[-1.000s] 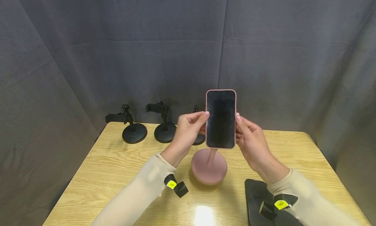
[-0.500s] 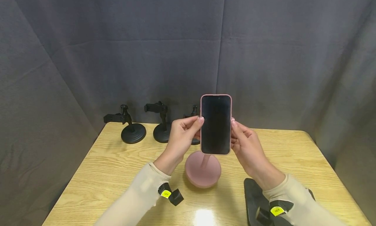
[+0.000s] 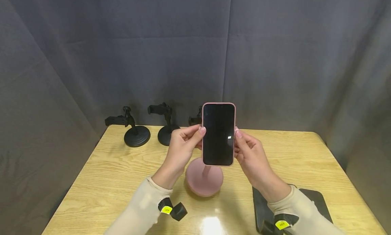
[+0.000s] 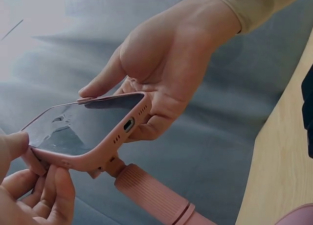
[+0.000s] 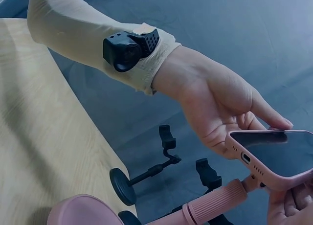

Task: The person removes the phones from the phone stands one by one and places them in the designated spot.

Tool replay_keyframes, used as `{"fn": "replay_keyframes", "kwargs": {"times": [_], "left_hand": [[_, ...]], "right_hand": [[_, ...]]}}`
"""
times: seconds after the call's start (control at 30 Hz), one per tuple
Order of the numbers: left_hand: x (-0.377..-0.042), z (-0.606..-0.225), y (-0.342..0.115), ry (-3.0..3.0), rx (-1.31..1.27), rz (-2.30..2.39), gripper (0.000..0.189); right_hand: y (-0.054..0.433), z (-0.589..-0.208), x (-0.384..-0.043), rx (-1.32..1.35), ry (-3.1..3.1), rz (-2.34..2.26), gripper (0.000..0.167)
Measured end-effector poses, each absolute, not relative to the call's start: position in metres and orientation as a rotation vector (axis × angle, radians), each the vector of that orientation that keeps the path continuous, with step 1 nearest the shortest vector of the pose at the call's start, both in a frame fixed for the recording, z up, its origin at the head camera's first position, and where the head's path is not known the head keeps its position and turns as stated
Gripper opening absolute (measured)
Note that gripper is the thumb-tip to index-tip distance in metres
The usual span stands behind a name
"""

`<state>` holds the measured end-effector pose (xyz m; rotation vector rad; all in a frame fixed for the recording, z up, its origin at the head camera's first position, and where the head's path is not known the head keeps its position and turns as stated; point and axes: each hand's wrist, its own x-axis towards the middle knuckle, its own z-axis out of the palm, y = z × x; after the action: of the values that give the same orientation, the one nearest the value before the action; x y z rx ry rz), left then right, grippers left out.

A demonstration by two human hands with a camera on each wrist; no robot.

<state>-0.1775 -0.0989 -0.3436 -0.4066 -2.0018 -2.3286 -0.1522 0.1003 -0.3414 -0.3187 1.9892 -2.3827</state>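
Note:
A smartphone (image 3: 218, 135) in a pink case stands upright at the top of a pink phone stand, its dark screen facing me. My left hand (image 3: 183, 143) pinches the left edge, with the thumb at the front rim. On the opposite edge, my right hand (image 3: 252, 157) pinches in the same way. Below the phone, the stand's ribbed neck (image 4: 151, 193) slants down to its round base (image 3: 204, 180). The charging port (image 4: 128, 124) shows at the phone's lower end in the left wrist view. Most of the stand's holder is hidden behind the phone.
Several black phone stands line the back of the wooden table (image 3: 107, 180), including one at far left (image 3: 136, 136) and another (image 3: 165, 135) beside it. Flat black slab-like things (image 3: 316, 199) lie under my right forearm. A grey curtain (image 3: 275, 65) hangs behind.
The phone, both hands and the pink stand have shifted left and slightly down in the head view. The grip on the phone's edges looks the same.

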Motion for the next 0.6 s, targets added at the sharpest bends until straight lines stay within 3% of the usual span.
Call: {"fn": "replay_keyframes", "kwargs": {"times": [0.6], "left_hand": [[-0.166, -0.36, -0.115, -2.046, -0.456, -2.333, 0.028]], "right_hand": [[0.093, -0.357, -0.145, -0.315, 1.965, -2.353, 0.028]]}}
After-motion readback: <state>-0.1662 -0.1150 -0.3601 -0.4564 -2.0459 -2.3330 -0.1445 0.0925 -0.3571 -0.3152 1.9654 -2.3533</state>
